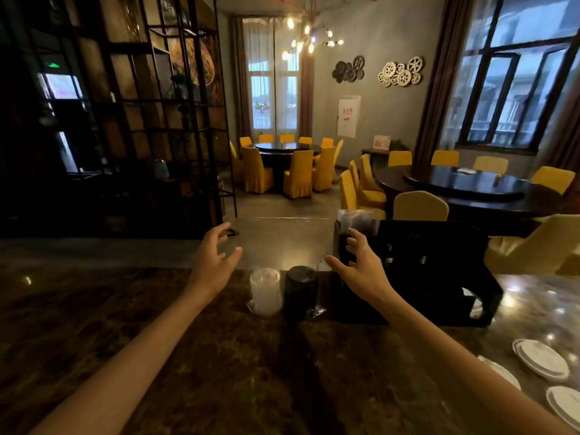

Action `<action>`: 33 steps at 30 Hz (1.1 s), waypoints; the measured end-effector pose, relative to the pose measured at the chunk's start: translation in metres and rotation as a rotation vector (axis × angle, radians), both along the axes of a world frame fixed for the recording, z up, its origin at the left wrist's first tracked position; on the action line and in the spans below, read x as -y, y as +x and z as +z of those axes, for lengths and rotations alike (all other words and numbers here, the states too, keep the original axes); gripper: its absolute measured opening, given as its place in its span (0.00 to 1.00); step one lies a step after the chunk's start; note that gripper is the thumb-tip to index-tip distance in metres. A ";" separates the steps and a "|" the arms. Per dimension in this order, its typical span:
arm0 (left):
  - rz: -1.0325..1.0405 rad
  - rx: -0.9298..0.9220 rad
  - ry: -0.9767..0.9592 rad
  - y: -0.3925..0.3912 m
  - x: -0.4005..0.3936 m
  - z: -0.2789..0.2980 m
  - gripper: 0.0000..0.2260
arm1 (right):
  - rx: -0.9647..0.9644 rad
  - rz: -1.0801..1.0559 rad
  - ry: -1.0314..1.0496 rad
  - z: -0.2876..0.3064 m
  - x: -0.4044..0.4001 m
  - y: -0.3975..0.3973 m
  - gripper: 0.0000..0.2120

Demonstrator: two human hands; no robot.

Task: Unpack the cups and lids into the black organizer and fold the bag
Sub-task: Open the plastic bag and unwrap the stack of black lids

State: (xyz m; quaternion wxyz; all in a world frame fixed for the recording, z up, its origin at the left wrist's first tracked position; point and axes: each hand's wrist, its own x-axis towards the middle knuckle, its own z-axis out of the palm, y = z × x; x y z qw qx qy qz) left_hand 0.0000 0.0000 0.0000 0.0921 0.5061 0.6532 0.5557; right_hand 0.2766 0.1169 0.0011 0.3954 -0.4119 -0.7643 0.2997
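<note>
A long, dark marbled counter point(157, 324) runs across the near side of the room. On it, right of centre, stands the black organizer point(439, 277), a boxy rack with dividers; a bundle in clear plastic point(357, 219) sticks up from its far-left corner. Held upright between the two hands, above the counter's far edge, is a clear plastic bag point(282, 243), nearly see-through, its top edge a thin bright line. Just below it, on the counter, stand a sleeve of clear cups point(265, 290) and, touching on its right, a stack of black lids point(300, 290) in wrap, close against the organizer's left side. The left hand point(213, 262) is at the bag's left edge, fingers curled with thumb spread; the right hand point(361, 265) is at the right edge, likewise. Whether either actually pinches the film, I cannot tell. White plates point(539, 359) lie at the near right.
</note>
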 end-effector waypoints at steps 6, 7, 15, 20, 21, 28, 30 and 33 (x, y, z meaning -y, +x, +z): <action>0.059 0.225 -0.095 -0.029 -0.048 -0.020 0.26 | -0.104 0.029 -0.195 -0.005 -0.055 -0.023 0.39; 0.048 0.252 -0.100 -0.033 -0.056 -0.023 0.27 | -0.125 0.044 -0.219 -0.005 -0.062 -0.026 0.39; -0.021 0.333 -0.093 -0.063 -0.094 -0.030 0.16 | -0.168 0.034 -0.246 -0.009 -0.089 -0.049 0.22; -0.005 0.377 -0.015 -0.075 -0.096 -0.029 0.12 | -0.300 0.009 -0.256 -0.009 -0.091 -0.055 0.10; -0.011 0.372 -0.002 -0.077 -0.095 -0.029 0.12 | -0.310 0.012 -0.248 -0.009 -0.090 -0.056 0.09; -0.053 0.326 0.105 -0.083 -0.082 -0.009 0.11 | -0.297 0.061 -0.161 0.006 -0.077 -0.055 0.10; -0.074 0.306 0.119 -0.080 -0.077 -0.003 0.11 | -0.302 0.054 -0.143 0.010 -0.073 -0.053 0.11; -0.110 0.291 0.146 -0.078 -0.068 0.008 0.12 | -0.343 0.031 -0.139 0.016 -0.067 -0.049 0.11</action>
